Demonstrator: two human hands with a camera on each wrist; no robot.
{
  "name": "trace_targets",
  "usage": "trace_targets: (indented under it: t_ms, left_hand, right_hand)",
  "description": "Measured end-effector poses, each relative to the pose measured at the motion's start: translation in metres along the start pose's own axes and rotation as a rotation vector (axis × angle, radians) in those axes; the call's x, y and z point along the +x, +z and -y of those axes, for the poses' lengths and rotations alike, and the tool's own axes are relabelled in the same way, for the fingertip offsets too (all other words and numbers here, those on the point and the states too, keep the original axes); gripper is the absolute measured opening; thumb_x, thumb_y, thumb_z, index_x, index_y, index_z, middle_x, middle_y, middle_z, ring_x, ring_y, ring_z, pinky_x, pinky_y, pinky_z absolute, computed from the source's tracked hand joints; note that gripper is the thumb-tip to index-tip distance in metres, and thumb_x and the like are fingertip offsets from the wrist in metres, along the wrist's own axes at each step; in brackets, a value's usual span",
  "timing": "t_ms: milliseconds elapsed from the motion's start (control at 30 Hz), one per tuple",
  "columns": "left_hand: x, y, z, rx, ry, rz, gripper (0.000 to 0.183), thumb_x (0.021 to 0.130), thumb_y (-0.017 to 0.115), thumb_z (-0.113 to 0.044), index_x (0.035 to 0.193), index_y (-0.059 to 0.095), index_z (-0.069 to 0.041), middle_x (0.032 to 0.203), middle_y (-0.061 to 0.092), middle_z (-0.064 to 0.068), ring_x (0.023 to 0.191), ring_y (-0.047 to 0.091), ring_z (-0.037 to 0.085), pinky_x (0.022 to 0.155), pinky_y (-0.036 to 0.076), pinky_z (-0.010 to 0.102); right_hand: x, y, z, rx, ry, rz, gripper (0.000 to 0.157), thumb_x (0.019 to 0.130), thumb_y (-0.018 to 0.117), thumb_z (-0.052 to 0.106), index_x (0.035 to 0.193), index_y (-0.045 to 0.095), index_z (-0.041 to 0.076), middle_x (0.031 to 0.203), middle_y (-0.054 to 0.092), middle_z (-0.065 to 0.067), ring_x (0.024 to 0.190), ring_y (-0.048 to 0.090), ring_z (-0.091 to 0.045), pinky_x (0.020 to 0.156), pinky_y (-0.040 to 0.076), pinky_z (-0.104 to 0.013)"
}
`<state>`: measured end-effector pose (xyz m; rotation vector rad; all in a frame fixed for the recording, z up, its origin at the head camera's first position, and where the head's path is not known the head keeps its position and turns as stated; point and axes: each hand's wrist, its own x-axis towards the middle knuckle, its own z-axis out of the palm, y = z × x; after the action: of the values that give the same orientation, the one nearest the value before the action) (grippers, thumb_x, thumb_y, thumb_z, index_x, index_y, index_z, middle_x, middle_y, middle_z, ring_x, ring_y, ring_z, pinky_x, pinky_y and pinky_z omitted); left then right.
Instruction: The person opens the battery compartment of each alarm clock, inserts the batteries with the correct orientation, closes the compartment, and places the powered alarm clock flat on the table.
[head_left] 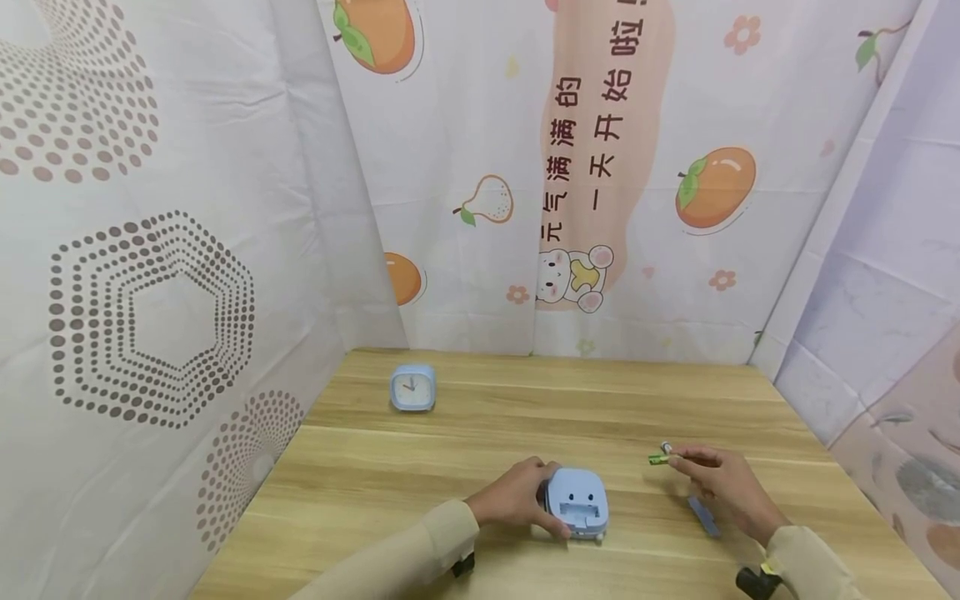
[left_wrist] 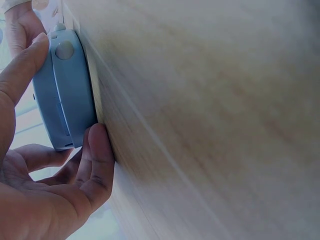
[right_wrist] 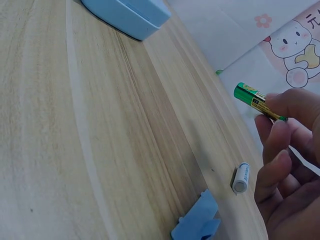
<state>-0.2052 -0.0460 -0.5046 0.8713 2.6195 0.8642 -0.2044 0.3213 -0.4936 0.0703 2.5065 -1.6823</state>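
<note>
A light-blue alarm clock [head_left: 577, 487] lies with its back upward, two dark knobs and an uncovered battery compartment showing. My left hand [head_left: 517, 500] grips it by its left side, thumb at the near edge and fingers at the far one; the left wrist view shows the fingertips against its casing [left_wrist: 75, 90]. To the right, my right hand [head_left: 720, 483] pinches a green battery [right_wrist: 252, 99] between thumb and fingers, above the table. A white battery [right_wrist: 241, 178] lies beneath that hand. Close by on the wood is the blue battery cover [right_wrist: 199, 217].
A second light-blue clock [head_left: 412, 388] stands at the back left of the wooden table [head_left: 525, 400], its dial facing me. Printed curtains [head_left: 450, 125] hang behind the table and along both sides.
</note>
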Motion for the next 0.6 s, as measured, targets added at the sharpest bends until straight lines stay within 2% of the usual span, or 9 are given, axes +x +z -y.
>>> trace_targets:
  t_ms: [233, 467, 600]
  left_hand:
    - [0.0018, 0.0006, 0.0014, -0.003, 0.003, -0.001, 0.103, 0.071, 0.093, -0.05, 0.153, 0.048, -0.008, 0.128, 0.058, -0.001, 0.107, 0.053, 0.003, 0.098, 0.047, 0.025]
    - [0.0015, 0.0002, 0.0001, -0.003, 0.003, -0.001, 0.104, 0.071, 0.093, -0.049, 0.154, 0.047, -0.008, 0.129, 0.058, 0.0, 0.109, 0.053, 0.004, 0.099, 0.047, 0.025]
    - [0.0011, 0.0005, -0.0008, 0.007, 0.002, -0.001, 0.103, 0.071, 0.093, -0.049, 0.153, 0.048, -0.008, 0.128, 0.059, 0.0, 0.108, 0.053, 0.004, 0.098, 0.047, 0.025]
  right_hand:
    - [-0.0022, 0.0003, 0.0004, -0.001, -0.009, 0.043, 0.056, 0.096, 0.075, 0.033, 0.135, 0.062, -0.005, 0.089, 0.064, -0.007, 0.064, 0.048, -0.011, 0.056, 0.045, -0.027]
    - [-0.0065, 0.0049, 0.0027, -0.007, -0.002, 0.062, 0.049, 0.095, 0.075, 0.033, 0.127, 0.066, -0.002, 0.087, 0.064, -0.008, 0.067, 0.05, -0.013, 0.06, 0.047, -0.028]
    - [-0.0084, 0.0073, 0.0024, 0.004, 0.003, 0.071, 0.049, 0.096, 0.074, 0.033, 0.129, 0.064, -0.003, 0.09, 0.065, -0.009, 0.069, 0.052, -0.013, 0.062, 0.048, -0.029]
